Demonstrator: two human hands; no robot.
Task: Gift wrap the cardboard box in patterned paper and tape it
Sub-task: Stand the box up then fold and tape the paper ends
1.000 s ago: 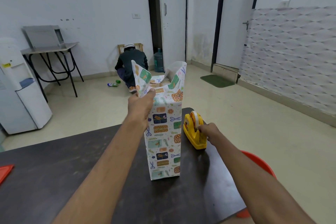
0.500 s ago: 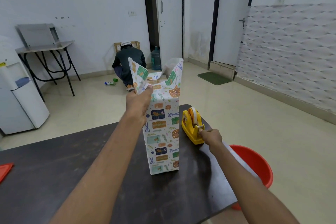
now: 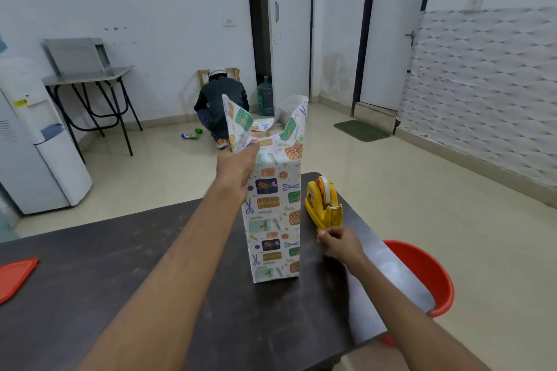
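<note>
A tall box wrapped in patterned paper (image 3: pixel 275 220) stands upright on the dark table (image 3: pixel 120 265). Loose paper flaps stick up open above its top. My left hand (image 3: pixel 238 167) grips the paper at the box's upper left edge. To the right of the box sits a yellow tape dispenser (image 3: pixel 324 205). My right hand (image 3: pixel 340 242) is just in front of the dispenser, fingers curled, pinching what looks like a strip of clear tape pulled from it. The tape itself is hard to see.
An orange lid (image 3: pixel 15 275) lies at the table's left edge. A red bucket (image 3: pixel 428 274) stands on the floor past the table's right corner. A person (image 3: pixel 220 102) crouches on the floor beyond; a white water dispenser (image 3: pixel 36 141) stands left.
My right hand has drawn back from the dispenser toward me. My left hand keeps its grip on the paper at the box top.
</note>
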